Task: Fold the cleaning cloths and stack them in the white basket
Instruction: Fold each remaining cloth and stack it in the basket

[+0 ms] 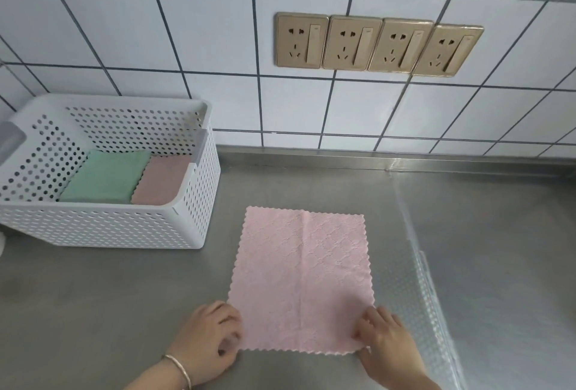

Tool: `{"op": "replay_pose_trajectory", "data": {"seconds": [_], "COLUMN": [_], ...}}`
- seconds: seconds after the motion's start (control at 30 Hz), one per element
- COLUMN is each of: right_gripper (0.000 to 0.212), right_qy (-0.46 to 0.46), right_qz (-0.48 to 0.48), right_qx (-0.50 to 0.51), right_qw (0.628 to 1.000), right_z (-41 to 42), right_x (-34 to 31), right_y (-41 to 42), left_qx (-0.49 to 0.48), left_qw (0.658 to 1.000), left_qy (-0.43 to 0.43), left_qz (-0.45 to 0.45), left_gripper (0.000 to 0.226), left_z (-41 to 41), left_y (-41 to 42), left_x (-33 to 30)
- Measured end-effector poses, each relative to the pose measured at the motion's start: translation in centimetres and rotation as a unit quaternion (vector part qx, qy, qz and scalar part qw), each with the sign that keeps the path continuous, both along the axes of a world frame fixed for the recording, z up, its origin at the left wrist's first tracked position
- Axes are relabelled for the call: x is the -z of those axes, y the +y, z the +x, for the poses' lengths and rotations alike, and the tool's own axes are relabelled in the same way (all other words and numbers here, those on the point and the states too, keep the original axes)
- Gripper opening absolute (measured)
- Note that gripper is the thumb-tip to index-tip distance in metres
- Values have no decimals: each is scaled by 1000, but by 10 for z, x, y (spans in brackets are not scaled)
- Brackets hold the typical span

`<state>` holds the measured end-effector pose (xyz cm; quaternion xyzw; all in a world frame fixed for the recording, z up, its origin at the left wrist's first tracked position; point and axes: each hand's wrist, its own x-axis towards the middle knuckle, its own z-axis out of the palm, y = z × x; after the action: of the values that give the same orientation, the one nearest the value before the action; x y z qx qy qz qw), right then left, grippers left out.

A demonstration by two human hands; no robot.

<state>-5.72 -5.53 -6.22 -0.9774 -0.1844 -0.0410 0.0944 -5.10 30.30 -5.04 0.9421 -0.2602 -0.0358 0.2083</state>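
Pinching pink cloth (301, 277) near corners, left hand (208, 343), right hand (386, 344).

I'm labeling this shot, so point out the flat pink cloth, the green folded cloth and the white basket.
pink cloth (300, 277), head view, centre crease.
green folded cloth (107, 176), head view, top face.
white basket (93, 227), head view, front wall.

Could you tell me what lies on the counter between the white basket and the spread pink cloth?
Nothing: in the head view only bare steel counter separates the white basket from the pink cloth.
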Motion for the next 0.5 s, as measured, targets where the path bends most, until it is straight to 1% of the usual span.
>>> {"op": "replay_pose_trajectory", "data": {"seconds": [0.07,0.13,0.2,0.3,0.5], "right_gripper": [20,29,39,50,67], "right_qy": [-10,-19,-21,4,110], "right_qz": [22,46,68,81,-22], "right_qx": [-3,-4,6,4,-19], "right_qw": [1000,999,997,997,994], "right_z": [0,-2,-7,-17,-27], "right_x": [5,6,5,6,14], "right_y": [1,2,4,6,0], "left_qx": [18,42,64,67,37], "left_qw": [1000,998,995,993,986], "left_qy": [17,34,27,0,21], "left_qz": [12,39,68,96,164], "left_gripper": [39,60,73,75,67], "left_z": [2,3,2,1,-4], "left_y": [-11,-20,-23,-22,-16], "left_x": [1,5,15,29,40]}}
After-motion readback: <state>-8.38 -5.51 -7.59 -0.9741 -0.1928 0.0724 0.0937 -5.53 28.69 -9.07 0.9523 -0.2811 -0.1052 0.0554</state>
